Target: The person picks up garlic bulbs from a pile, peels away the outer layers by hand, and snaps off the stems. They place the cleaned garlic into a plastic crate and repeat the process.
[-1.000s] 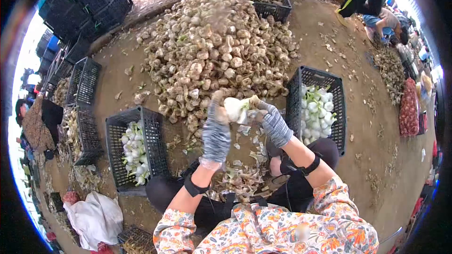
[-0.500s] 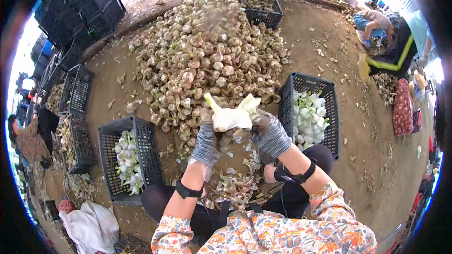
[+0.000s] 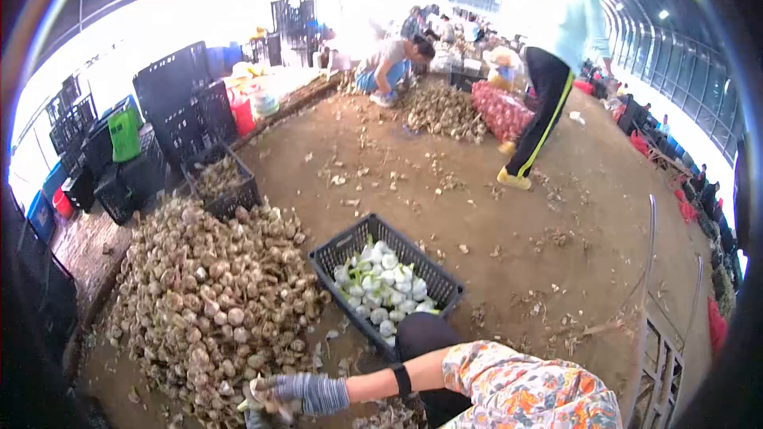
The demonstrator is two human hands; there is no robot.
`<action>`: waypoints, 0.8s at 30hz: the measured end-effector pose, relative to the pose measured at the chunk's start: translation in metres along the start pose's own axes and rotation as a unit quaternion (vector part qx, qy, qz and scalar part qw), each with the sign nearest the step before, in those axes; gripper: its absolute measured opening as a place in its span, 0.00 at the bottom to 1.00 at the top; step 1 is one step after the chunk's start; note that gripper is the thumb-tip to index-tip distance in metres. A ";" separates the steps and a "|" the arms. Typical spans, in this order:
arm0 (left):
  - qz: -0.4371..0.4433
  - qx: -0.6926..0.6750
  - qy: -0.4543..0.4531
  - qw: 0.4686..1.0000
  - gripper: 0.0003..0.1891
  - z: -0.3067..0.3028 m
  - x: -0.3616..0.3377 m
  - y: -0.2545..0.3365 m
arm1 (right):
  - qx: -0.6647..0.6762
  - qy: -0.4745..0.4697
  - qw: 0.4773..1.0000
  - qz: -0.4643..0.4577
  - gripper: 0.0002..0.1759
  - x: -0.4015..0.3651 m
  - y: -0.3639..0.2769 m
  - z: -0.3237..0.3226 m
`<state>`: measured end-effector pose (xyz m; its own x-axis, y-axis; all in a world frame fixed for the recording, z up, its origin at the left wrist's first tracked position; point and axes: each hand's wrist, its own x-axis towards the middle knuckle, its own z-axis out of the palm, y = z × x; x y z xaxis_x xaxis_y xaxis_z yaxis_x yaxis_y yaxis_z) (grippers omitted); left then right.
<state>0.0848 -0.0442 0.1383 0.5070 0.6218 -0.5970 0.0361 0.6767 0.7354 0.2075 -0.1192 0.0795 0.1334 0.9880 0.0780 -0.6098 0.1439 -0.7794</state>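
My right hand (image 3: 288, 391), in a grey knitted glove with a striped cuff, is low in the view at the front edge of the garlic heap. Its fingers are closed around a garlic bulb (image 3: 261, 389), whose pale skin and stem show partly. Of my left hand (image 3: 257, 419), only a dark gloved part shows at the bottom edge, just below the bulb; its fingers are mostly cut off. Beside them rises a large heap of unpeeled, brownish garlic (image 3: 207, 294). Right of the heap, a black crate (image 3: 425, 258) holds clean white bulbs with green stems (image 3: 381, 282).
Another black crate (image 3: 230, 200) with garlic stands behind the heap. Stacked black crates (image 3: 179, 103) are at the back left. A person crouches (image 3: 389, 67) by a further garlic pile, near a red net sack (image 3: 501, 110). Another person (image 3: 548, 87) walks at right. A metal frame (image 3: 656, 373) lies right.
The view has swung up and to the right, so the heap now lies left. My hands, earlier centred with a white garlic piece between them, now show low at the bottom edge.
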 end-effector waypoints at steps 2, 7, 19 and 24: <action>0.007 0.000 -0.013 1.000 0.17 -0.006 0.002 -0.001 | -0.155 0.044 0.981 -0.109 0.19 -0.015 -0.030 0.008; 0.211 0.065 -0.084 0.972 0.16 0.001 0.011 -0.005 | 0.108 0.186 0.973 0.085 0.21 -0.010 -0.069 0.004; 0.137 -0.184 -0.180 0.957 0.16 -0.008 0.019 0.002 | -0.686 -0.231 0.648 0.237 0.17 -0.024 -0.086 0.002; 0.352 0.076 -0.121 0.925 0.09 0.000 0.018 -0.002 | -0.265 0.198 0.942 0.049 0.15 -0.013 -0.087 0.015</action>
<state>0.0937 -0.0343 0.1263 0.6277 0.7687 0.1227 -0.2651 0.0629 0.9622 0.2467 -0.1434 0.1556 0.4421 0.8812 -0.1675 -0.1719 -0.1000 -0.9800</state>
